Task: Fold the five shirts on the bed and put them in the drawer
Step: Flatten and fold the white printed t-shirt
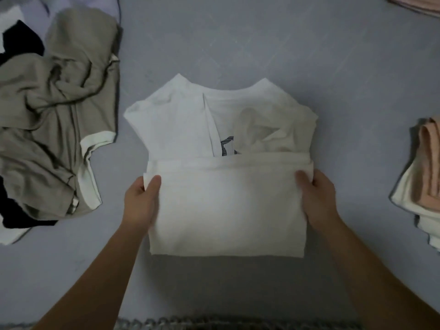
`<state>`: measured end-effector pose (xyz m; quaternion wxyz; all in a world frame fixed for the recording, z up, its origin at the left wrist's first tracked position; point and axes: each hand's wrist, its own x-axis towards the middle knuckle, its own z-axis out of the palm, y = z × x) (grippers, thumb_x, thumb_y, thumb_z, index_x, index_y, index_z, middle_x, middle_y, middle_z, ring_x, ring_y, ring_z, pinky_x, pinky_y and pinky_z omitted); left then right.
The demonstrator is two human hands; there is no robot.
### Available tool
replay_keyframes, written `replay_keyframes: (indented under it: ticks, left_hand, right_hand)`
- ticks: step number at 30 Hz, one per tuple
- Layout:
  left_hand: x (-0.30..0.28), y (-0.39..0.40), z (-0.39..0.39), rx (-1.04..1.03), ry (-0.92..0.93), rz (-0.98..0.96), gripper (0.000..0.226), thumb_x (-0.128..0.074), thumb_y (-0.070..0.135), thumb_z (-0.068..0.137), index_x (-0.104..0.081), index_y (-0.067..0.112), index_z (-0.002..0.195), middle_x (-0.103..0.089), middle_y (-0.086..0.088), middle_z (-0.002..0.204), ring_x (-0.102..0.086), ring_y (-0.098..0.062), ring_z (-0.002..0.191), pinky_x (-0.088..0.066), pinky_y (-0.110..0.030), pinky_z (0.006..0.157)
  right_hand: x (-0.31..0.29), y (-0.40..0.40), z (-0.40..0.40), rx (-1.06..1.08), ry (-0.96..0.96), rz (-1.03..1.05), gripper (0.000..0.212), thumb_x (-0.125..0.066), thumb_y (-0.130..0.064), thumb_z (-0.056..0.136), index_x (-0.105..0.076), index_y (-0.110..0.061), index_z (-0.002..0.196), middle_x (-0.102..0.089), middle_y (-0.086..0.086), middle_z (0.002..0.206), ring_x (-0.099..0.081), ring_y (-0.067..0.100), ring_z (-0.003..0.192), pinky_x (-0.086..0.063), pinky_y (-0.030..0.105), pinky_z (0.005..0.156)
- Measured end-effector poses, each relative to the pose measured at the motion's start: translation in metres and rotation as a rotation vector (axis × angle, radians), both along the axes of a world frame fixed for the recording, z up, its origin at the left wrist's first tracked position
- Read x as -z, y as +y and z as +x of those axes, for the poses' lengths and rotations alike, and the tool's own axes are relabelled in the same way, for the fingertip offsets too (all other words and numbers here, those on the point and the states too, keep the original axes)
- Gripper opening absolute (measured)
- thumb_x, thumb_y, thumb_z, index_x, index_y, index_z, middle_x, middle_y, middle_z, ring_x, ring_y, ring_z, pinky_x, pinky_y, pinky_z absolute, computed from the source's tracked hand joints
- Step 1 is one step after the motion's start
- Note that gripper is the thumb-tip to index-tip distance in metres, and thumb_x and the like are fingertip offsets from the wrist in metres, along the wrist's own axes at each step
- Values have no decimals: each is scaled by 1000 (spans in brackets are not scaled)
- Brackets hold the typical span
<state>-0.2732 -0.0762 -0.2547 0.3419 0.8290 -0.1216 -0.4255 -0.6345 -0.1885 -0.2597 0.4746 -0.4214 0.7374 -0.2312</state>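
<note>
A white shirt (226, 206) lies in the middle of the grey bed (238, 44), collar away from me, sleeves folded in, a dark print showing in the gap. Its lower half is doubled up over the body. My left hand (141, 201) grips the left edge of that doubled part, thumb on top. My right hand (316, 198) grips the right edge the same way. A crumpled olive shirt with white trim (59, 120) lies to the left. Under it sits a black and white garment (19, 41). A lilac garment (83, 3) shows at the top left.
At the right edge is a folded stack, a peach shirt (428, 163) on a white one (426, 225). Another pinkish cloth (416, 5) shows at the top right corner. A fringed edge (214, 322) runs along the bottom of the view.
</note>
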Motion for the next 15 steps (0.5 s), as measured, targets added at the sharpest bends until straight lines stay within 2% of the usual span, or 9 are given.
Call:
replay_keyframes:
  ticks: [2, 3, 6, 8, 11, 13, 15]
  left_hand:
    - [-6, 2, 2, 57, -9, -1, 26, -60, 57, 84, -71, 36, 95, -75, 10, 94, -71, -18, 91, -57, -39, 79]
    - [-7, 4, 3, 66, -1, -13, 26, -59, 55, 87, -72, 34, 96, -76, 7, 93, -72, -18, 89, -57, -38, 76]
    - [-10, 11, 1, 42, 102, -25, 26, -57, 43, 98, -75, 24, 98, -77, -4, 95, -73, -25, 89, -58, -42, 80]
    - [-10, 20, -3, 72, 144, 17, 27, -57, 39, 99, -75, 18, 102, -77, -7, 97, -73, -27, 91, -58, -46, 84]
    - [-12, 30, -1, 106, 162, 50, 27, -58, 36, 98, -75, 16, 102, -77, -6, 96, -74, -27, 89, -59, -48, 84]
    - [-14, 38, 4, 74, 274, 51, 29, -61, 37, 95, -75, 14, 104, -76, -9, 101, -73, -31, 92, -57, -49, 84]
    - [-14, 50, 4, 59, 341, 116, 33, -64, 39, 92, -73, 12, 109, -76, -11, 104, -72, -34, 96, -57, -52, 86]
  right_hand:
    - [-5, 6, 1, 25, -16, -22, 16, -59, -31, 95, -67, -31, 82, -69, -23, 74, -60, -10, 61, -44, 7, 54]
    - [-7, 9, 1, 44, -50, -8, 13, -60, -31, 96, -68, -32, 86, -70, -23, 77, -63, -9, 63, -45, 6, 53]
    - [-9, 18, 2, 35, -117, 123, 7, -63, -32, 95, -70, -29, 95, -75, -14, 86, -70, 1, 72, -51, 15, 56]
    - [-7, 26, 1, 41, -81, 177, 10, -63, -30, 95, -70, -24, 98, -74, -8, 89, -69, 8, 77, -51, 23, 63]
    - [-11, 37, -1, 47, -9, 173, 15, -62, -29, 96, -71, -18, 100, -72, -6, 89, -66, 7, 77, -48, 23, 64]
    - [-15, 49, -4, 61, -3, 176, 14, -63, -29, 95, -72, -19, 95, -73, -11, 83, -65, 0, 69, -49, 19, 56]
    - [-20, 65, -8, 46, 17, 197, 12, -63, -30, 95, -71, -22, 92, -73, -13, 83, -65, 1, 71, -48, 21, 56]
